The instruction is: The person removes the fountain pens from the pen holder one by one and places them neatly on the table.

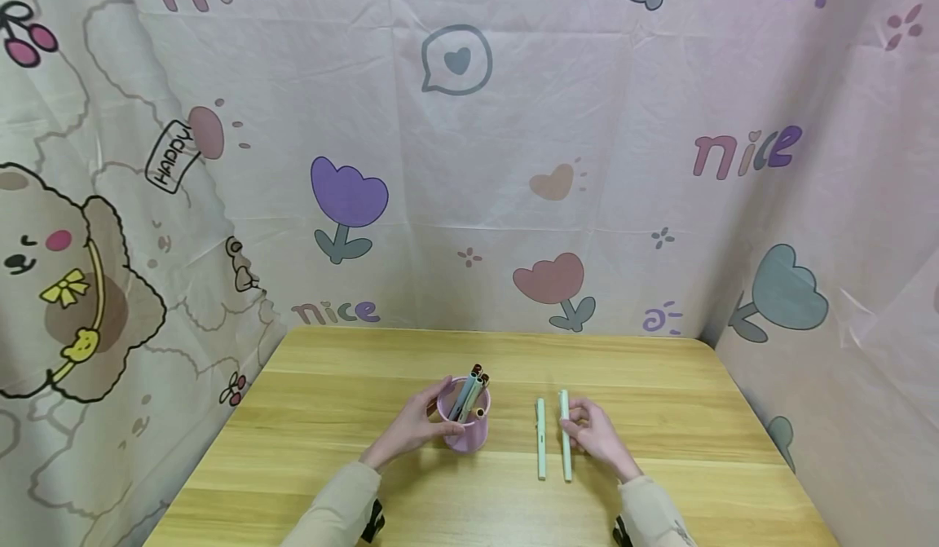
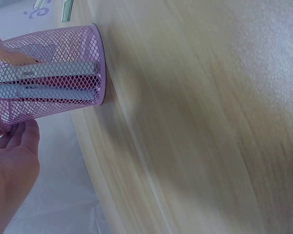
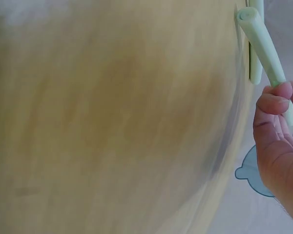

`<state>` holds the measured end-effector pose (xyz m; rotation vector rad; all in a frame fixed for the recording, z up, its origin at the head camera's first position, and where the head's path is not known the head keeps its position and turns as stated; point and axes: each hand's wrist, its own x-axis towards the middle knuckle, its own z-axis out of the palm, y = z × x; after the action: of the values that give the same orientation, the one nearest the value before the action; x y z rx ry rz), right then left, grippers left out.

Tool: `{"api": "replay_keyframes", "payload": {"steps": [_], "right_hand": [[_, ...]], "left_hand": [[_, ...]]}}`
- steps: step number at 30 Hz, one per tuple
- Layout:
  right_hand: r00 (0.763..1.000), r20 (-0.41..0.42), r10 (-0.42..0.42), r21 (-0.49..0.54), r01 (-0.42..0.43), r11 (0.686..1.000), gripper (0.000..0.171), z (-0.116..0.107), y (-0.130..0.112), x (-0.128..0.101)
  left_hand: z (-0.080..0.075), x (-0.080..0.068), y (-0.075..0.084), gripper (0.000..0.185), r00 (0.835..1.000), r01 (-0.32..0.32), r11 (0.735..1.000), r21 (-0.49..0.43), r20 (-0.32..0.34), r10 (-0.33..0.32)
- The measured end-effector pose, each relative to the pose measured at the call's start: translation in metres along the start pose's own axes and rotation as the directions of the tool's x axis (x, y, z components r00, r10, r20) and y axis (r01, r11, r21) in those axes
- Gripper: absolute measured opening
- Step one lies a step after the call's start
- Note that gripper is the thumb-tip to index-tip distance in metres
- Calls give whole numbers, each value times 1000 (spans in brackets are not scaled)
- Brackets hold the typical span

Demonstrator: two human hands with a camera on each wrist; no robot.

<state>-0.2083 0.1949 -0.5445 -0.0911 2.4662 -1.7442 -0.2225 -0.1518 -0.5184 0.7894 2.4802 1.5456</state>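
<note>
A pink mesh pen holder [image 1: 472,439] stands on the wooden table, and several pens [image 1: 466,399] lean inside it. My left hand [image 1: 412,426] holds it near the rim, thumb at the front and fingers round the far side. With thumb and fingertips, my right hand [image 1: 597,434] pinches a pale green pen [image 3: 261,41] near its middle. That pen slants in the right wrist view; whether its end touches the table I cannot tell. To its left, a second pale green pen [image 1: 541,443] lies on the table, roughly parallel to it.
The wooden table [image 1: 330,392] reaches back to a printed cloth [image 1: 455,205] with flowers and lettering. More of this cloth hangs along the left and right sides.
</note>
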Motion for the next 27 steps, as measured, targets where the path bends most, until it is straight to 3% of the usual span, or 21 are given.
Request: {"api": "replay_keyframes", "payload": {"steps": [19, 27], "right_hand": [[999, 39, 7, -87, -4, 996, 37, 8, 6, 6], [1000, 7, 21, -129, -20, 991, 38, 12, 5, 6]], "left_hand": [[0, 0, 1, 95, 1000, 3, 1000, 6, -2, -3], [0, 0, -2, 93, 1000, 5, 1000, 3, 0, -5]]}}
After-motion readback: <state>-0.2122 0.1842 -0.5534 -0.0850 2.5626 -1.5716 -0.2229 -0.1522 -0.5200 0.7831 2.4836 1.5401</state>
